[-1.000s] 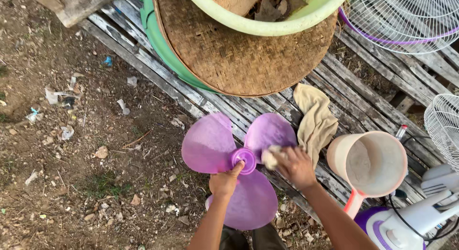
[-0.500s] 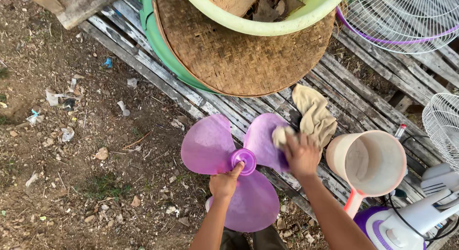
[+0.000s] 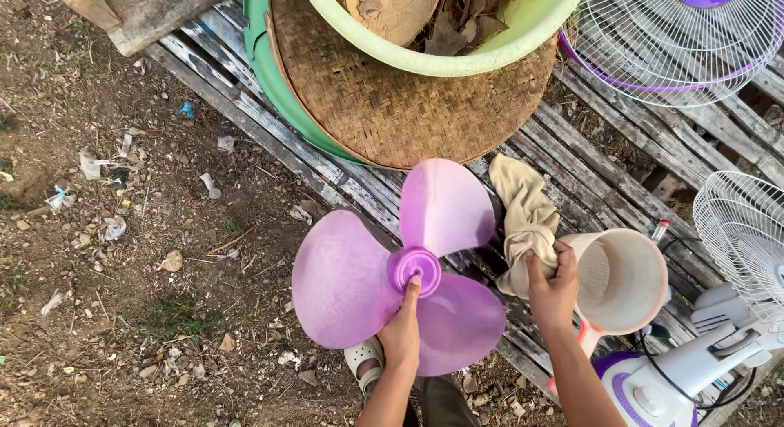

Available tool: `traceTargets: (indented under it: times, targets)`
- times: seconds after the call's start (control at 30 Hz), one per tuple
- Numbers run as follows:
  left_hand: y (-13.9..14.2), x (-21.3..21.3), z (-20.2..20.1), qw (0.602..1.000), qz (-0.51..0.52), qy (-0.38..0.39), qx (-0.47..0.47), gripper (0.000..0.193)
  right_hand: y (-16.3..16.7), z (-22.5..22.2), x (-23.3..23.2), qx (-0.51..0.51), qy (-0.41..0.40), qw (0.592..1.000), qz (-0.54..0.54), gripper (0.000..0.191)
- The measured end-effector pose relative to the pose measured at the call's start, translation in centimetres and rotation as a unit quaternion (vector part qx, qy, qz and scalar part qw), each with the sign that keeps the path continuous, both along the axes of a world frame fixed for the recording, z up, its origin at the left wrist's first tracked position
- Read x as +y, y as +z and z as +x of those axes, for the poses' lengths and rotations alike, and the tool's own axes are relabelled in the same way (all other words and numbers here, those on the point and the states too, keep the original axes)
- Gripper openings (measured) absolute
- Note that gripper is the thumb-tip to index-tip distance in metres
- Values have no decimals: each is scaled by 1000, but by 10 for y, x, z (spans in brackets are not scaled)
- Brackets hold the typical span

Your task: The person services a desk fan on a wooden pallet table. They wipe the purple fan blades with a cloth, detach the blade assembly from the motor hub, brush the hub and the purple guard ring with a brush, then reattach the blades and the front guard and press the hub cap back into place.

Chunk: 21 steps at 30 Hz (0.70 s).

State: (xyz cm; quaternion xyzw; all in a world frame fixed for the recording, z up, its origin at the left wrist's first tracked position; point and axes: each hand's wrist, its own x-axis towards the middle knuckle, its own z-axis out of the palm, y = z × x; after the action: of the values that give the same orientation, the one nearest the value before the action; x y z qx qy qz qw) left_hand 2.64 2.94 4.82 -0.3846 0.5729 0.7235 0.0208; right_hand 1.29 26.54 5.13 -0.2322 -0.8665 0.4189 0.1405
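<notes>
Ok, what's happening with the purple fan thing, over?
Left hand grips purple fan blade at its hub. Right hand clutches tan cloth, off the blade. Beige scoop beside right hand.

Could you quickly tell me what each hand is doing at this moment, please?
Left hand: closed on the hub of the purple fan blade, holding it up.
Right hand: closed on the beige cloth.

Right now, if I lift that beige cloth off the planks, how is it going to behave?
The beige cloth is probably floppy: it lies crumpled and folded where the right hand grips it. It looks thin, so likely light. It may snag on the rough wooden planks, whose slats look weathered and gapped.
</notes>
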Motion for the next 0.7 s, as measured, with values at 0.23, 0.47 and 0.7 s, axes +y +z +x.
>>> traceTargets:
  times: [0.23, 0.47, 0.7]
  targets:
    - [16, 19, -30, 995, -15, 66, -69, 69, 64, -7, 1, -39, -134, 962, -235, 42]
    - [20, 9, -49, 991, -25, 114, -58, 74, 7, -21, -7, -115, 95, 989, -21, 63]
    - [21, -23, -48, 987, -61, 148, 1, 73, -46, -47, -46, -80, 88, 991, 69, 51]
